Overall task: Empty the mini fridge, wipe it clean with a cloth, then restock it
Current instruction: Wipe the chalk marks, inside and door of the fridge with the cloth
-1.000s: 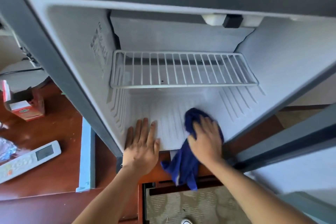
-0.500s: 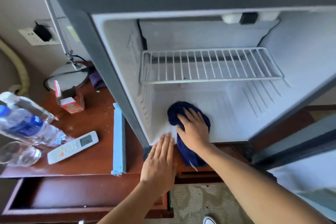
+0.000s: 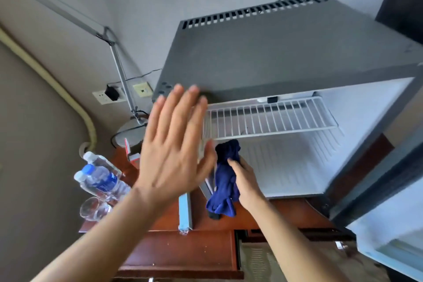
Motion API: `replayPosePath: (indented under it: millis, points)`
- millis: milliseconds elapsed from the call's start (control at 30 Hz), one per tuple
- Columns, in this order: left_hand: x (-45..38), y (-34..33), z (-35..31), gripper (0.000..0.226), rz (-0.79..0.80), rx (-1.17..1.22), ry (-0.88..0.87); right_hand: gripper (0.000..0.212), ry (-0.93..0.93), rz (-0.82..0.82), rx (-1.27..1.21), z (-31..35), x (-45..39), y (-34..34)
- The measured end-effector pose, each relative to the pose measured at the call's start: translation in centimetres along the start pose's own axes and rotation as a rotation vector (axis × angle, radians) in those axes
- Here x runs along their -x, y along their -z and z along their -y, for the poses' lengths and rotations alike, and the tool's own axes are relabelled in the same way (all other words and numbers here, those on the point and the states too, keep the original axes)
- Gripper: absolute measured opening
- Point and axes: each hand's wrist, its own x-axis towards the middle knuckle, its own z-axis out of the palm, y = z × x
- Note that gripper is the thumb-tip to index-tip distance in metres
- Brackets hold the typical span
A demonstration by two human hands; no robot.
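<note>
A: What has moved since the earlier picture?

B: The view has lifted, so the dark grey top of the boxy mini fridge (image 3: 274, 52) now fills the upper frame. The person's left hand (image 3: 174, 155) has risen from the fridge's front edge and is now spread in the air in front of the fridge's left corner, fingers straight and apart, holding nothing. The right hand (image 3: 245, 181) has drawn back to the fridge's front left lip, fingers curled round the crumpled dark blue cloth (image 3: 225, 181), which hangs down over the reddish-brown wooden desk (image 3: 286, 213).

A: What could go wrong?

B: The left hand is blurred, likely mid-swing. Two clear plastic water bottles with blue labels (image 3: 100, 178) lie just beside a clear drinking glass (image 3: 93, 208) near the desk's left edge; a careless sweep could probably knock them off. The cloth's trailing end might also drag over the pale blue strip (image 3: 185, 210) lying on the desk.

A: What is hard to see?

B: The raised hand hides the fridge's left wall and part of the white wire shelf (image 3: 270, 119). The fridge door (image 3: 389, 224) is cut off at the right. Whether the white interior is fully wiped cannot be told.
</note>
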Motion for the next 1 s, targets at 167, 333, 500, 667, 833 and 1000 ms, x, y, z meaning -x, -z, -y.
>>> replayPosePath:
  millis: [167, 333, 500, 667, 833, 1000]
  points:
    - [-9.3, 2.6, 4.8, 0.08, 0.475, -0.02, -0.069, 0.025, -0.001, 0.131, -0.038, 0.5, -0.2, -3.3]
    - [-11.7, 1.2, 6.2, 0.092, 0.758, 0.175, -0.024, 0.056, -0.014, 0.173, 0.063, 1.3, -3.5, -5.6]
    - [-11.3, 0.7, 6.2, 0.09, 0.728, 0.2, -0.002, 0.087, -0.042, 0.192, -0.021, -7.9, -17.1, -1.1]
    - [-11.3, 0.6, 6.0, 0.09, 0.726, 0.201, 0.015, 0.059, -0.112, 0.026, -0.014, -3.4, -5.9, -3.6]
    - [-11.2, 0.7, 5.9, 0.091, 0.725, 0.195, 0.02, 0.03, -0.027, 0.125, -0.075, 0.2, 4.1, -6.5]
    - [-11.3, 0.6, 5.9, 0.091, 0.718, 0.198, 0.036, 0.027, 0.039, 0.036, 0.038, 4.0, -2.9, -8.7]
